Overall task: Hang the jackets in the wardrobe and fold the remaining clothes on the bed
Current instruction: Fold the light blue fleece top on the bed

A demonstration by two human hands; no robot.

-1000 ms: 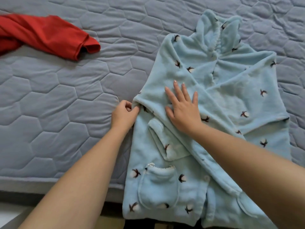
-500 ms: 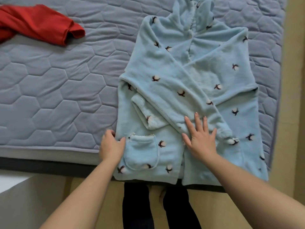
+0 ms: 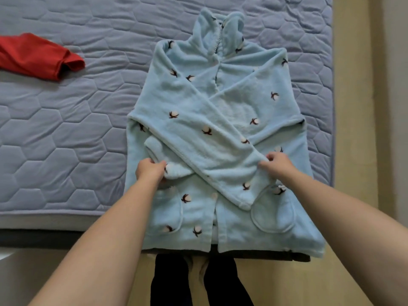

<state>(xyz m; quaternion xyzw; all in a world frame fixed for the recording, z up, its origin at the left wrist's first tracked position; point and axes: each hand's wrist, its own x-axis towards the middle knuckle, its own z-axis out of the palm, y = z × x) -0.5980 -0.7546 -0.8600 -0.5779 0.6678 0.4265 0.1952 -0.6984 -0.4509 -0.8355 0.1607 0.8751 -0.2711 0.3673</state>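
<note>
Standing by the bed [image 3: 66, 140], I judge the folding part of the job to be well under way but not finished. One pale blue fleece top [image 3: 260, 102], printed with small cotton bolls, lies face up along the near edge of the bed toward its right-hand corner, with its hem hanging just over that edge and its hood [image 3: 218, 29] pointing to the far side. Its two sleeves are already brought in and crossed over the chest. The upper sleeve [image 3: 198, 133] runs slantwise down toward the right, and the under sleeve ends in a cuff [image 3: 159, 151] on the left. The left hand [image 3: 150, 171] has its fingers curled round that cuff. The right hand [image 3: 278, 164] pinches the edge of the upper sleeve near its end. So the body of the top, I would say, is yet to be doubled over, and the two patch pockets [image 3: 167, 213] near the hem are still in plain sight. One red garment [image 3: 37, 56] lies crumpled near the left edge of the bed, well apart from the blue top, and looks unfolded. By my count that is two garments, two sleeves, two pockets and two hands. No wardrobe, hanger or folded pile shows from here, so whether any jacket has been hung I cannot tell. The person's dark-trousered legs [image 3: 198, 281] stand on the floor against the near edge.
</note>
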